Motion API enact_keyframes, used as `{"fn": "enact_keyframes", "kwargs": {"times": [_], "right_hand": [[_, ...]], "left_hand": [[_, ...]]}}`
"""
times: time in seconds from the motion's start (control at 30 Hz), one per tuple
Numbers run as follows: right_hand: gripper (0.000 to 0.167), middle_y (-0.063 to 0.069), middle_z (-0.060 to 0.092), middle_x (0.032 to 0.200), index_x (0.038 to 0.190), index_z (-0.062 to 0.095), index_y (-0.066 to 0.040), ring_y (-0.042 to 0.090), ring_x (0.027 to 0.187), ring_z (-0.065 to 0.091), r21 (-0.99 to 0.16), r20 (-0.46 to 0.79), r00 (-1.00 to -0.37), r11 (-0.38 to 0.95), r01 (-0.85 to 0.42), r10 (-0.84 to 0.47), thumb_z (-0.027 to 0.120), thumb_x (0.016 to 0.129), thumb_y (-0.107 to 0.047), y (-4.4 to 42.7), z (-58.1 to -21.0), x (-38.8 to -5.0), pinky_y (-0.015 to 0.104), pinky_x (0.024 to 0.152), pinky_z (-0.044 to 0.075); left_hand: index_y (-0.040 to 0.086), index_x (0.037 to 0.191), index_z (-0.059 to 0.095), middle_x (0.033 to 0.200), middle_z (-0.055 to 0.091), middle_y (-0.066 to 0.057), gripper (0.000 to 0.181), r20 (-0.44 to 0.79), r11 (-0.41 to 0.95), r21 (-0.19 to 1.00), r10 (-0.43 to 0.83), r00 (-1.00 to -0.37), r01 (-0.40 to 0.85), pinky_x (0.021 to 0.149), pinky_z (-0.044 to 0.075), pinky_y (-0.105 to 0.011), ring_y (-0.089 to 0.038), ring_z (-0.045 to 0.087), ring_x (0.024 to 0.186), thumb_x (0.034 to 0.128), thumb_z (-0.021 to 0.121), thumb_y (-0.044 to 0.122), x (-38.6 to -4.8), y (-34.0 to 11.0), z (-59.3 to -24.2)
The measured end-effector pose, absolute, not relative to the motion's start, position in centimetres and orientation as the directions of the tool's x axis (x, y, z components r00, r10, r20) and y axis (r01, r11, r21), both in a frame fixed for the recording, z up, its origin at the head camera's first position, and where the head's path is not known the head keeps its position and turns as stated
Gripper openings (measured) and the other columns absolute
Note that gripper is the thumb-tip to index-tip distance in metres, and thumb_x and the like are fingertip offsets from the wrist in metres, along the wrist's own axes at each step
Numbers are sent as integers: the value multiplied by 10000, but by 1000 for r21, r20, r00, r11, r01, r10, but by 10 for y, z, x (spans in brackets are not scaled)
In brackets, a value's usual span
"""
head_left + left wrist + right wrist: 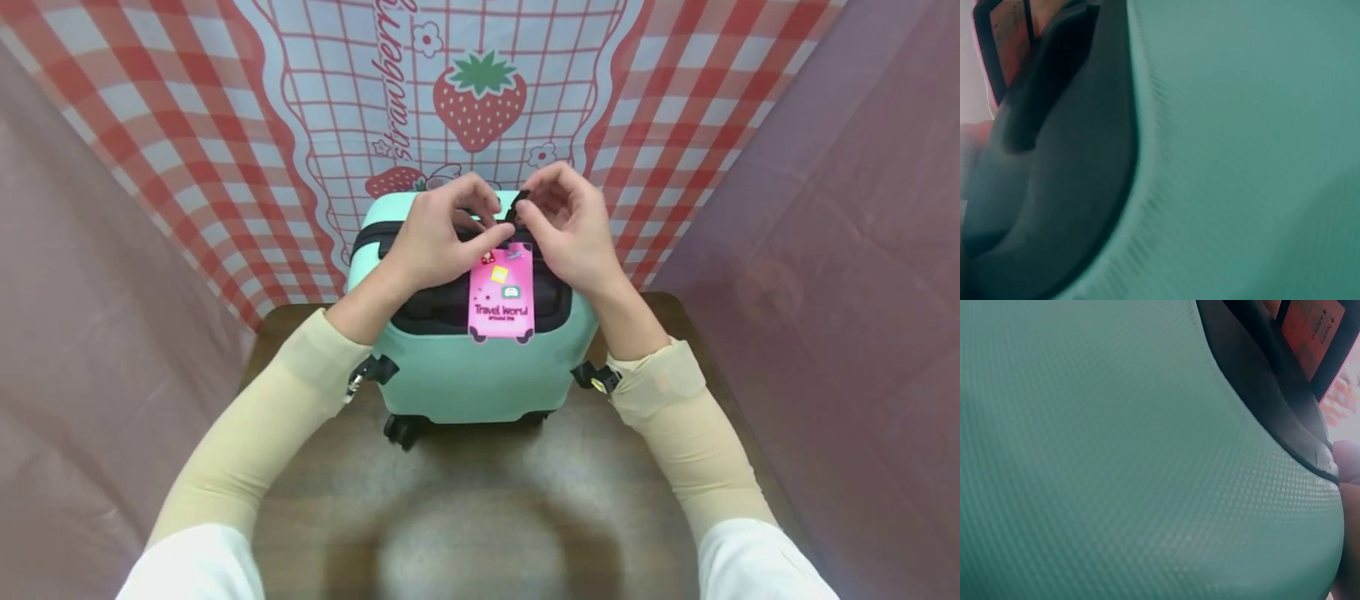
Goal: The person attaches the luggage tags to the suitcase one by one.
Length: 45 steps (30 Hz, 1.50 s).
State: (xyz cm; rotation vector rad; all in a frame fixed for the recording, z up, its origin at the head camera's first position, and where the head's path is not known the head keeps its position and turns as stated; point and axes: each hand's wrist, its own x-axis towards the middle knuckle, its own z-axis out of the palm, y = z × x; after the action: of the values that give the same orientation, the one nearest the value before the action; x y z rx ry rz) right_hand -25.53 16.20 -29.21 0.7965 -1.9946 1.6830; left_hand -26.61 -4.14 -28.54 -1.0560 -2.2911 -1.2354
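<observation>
A mint-green suitcase (480, 379) stands on the table, its black handle recess (431, 312) facing up. A pink luggage tag (501, 292) printed "Travel World" hangs at the handle. My right hand (576, 227) pinches the upper end of the tag's black strap (514, 207) between thumb and finger. With thumb and index finger, my left hand (438, 233) pinches at the strap's lower part, just above the tag; the exact contact is partly hidden. In both wrist views the back of the luggage tag (1011, 37) shows an orange card in a black frame.
The suitcase has black wheels (403, 431) and stands on a brown wooden table (480, 517). Behind it hangs a red-and-white checked cloth (667, 108) with a strawberry print. Plain pinkish sheets (97, 275) hang on both sides.
</observation>
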Motion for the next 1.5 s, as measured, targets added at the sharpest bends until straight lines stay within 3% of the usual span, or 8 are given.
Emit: {"fn": "enact_keyframes", "kwargs": {"times": [0.17, 0.43, 0.83, 1.07, 1.27, 1.5], "right_hand": [[92, -45, 632, 994, 1081, 603, 77, 138, 870, 647, -708, 681, -710, 90, -701, -176, 624, 993, 61, 162, -294, -254, 225, 796, 586], [117, -104, 663, 1034, 1063, 576, 174, 99, 875, 672, -618, 767, -615, 48, -785, -183, 606, 984, 94, 165, -298, -253, 204, 784, 589], [141, -96, 670, 935, 1061, 639, 134, 143, 775, 613, -696, 684, -700, 102, -710, -206, 694, 946, 73, 166, -295, -251, 215, 691, 544], [139, 6, 736, 952, 1041, 674, 140, 125, 807, 700, -649, 734, -655, 97, -754, -179, 730, 953, 48, 167, -295, -251, 233, 723, 588], [140, -157, 729, 983, 1049, 654, 165, 66, 849, 711, -633, 750, -635, 77, -770, -185, 713, 948, 86, 170, -296, -251, 225, 764, 606], [137, -106, 717, 949, 1061, 687, 118, 113, 786, 681, -672, 706, -686, 139, -727, -176, 719, 947, 49, 164, -294, -251, 215, 722, 581]], "left_hand": [[65, 1088, 812, 1024, 809, -89, 224, 484, 437, 613, 451, -750, 658, 836, 624, -349, -213, 794, 865, 954, 798, 243, -266, -41, -281], [65, 984, 863, 923, 830, -89, 200, 466, 447, 616, 457, -758, 649, 781, 630, -303, -189, 823, 854, 913, 826, 248, -269, -40, -276], [96, 981, 874, 893, 832, -69, 199, 447, 436, 649, 445, -776, 624, 653, 521, -183, -151, 797, 775, 919, 833, 280, -271, -37, -277], [110, 966, 879, 819, 820, -51, 191, 427, 490, 622, 441, -789, 611, 563, 403, -196, -76, 672, 613, 907, 843, 288, -271, -38, -271], [99, 976, 876, 865, 833, -50, 201, 414, 491, 625, 449, -792, 606, 636, 475, -191, -96, 754, 720, 912, 839, 287, -270, -37, -271], [102, 1052, 867, 954, 838, -68, 237, 371, 488, 667, 436, -820, 562, 650, 513, -196, -133, 780, 774, 919, 837, 295, -271, -40, -270]]}}
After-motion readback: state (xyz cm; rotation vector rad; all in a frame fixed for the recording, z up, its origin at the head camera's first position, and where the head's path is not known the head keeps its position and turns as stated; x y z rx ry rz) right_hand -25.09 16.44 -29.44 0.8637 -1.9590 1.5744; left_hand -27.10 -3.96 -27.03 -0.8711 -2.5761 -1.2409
